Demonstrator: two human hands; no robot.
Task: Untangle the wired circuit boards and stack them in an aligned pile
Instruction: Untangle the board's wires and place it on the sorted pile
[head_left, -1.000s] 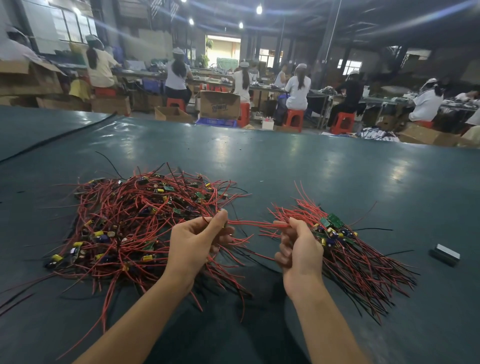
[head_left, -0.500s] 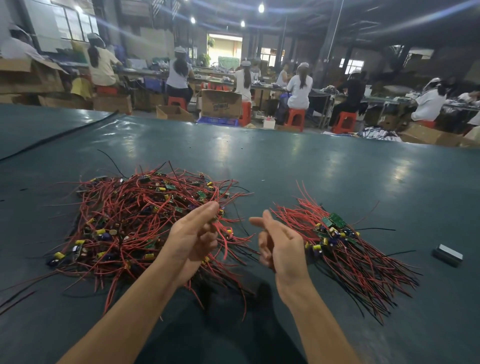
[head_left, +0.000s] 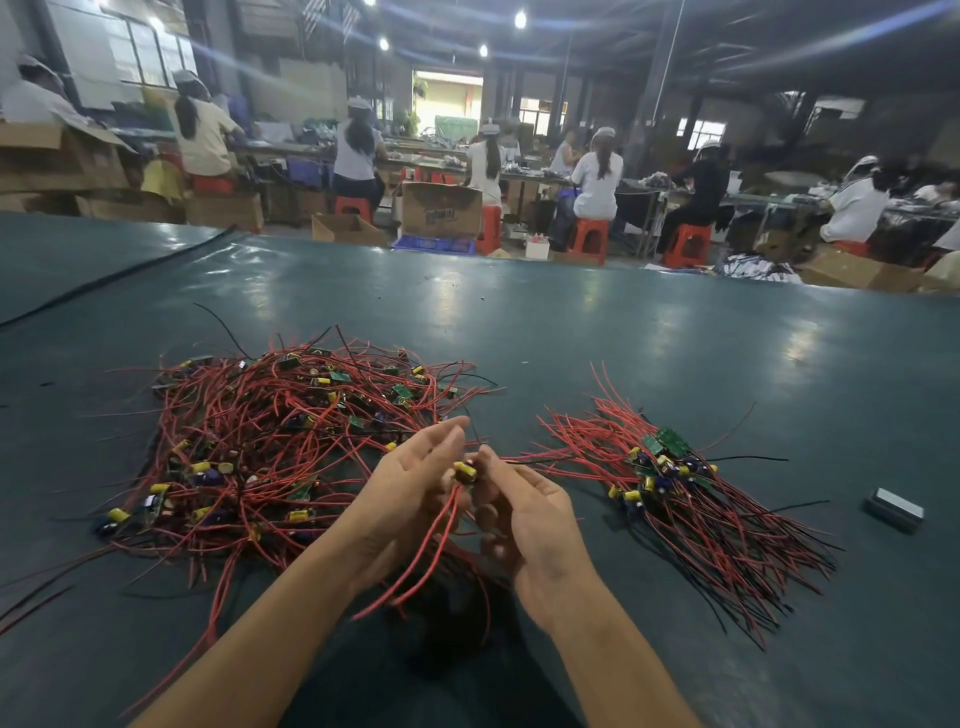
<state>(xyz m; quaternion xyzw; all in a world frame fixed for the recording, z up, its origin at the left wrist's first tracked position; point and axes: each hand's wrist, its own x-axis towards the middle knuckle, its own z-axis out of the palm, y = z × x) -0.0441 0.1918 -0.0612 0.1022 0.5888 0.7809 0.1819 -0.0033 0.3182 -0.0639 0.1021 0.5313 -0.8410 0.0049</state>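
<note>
Left hand (head_left: 410, 488), right hand (head_left: 524, 514) round wired board (head_left: 466, 473)

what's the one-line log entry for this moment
stage: untangling | left hand, right hand: holding one wired board | tangled heap: left | neat pile: right

1. Board (head_left: 466, 473), held between the hands: only one yellow capacitor and the trailing red wires show. The body is covered by the right hand (head_left: 524, 514), whose thumb and fingers pinch it, and by the left hand (head_left: 410, 493). Whether the left hand grips or merely supports it cannot be told.
2. Both forearms are cut off at the bottom edge.
3. Tangle (head_left: 270, 441): lower boards are buried under wires, so the count is indeterminate. Some wire ends run off the left edge.
4. Pile (head_left: 670, 467): lower boards are covered by upper ones, so alignment cannot be judged.
5. Block (head_left: 894, 510): too small to identify.
6. Cable (head_left: 104, 280) and table (head_left: 571, 332): cut off at the picture's edges.
7. Workers (head_left: 597, 176): blurred.
</note>
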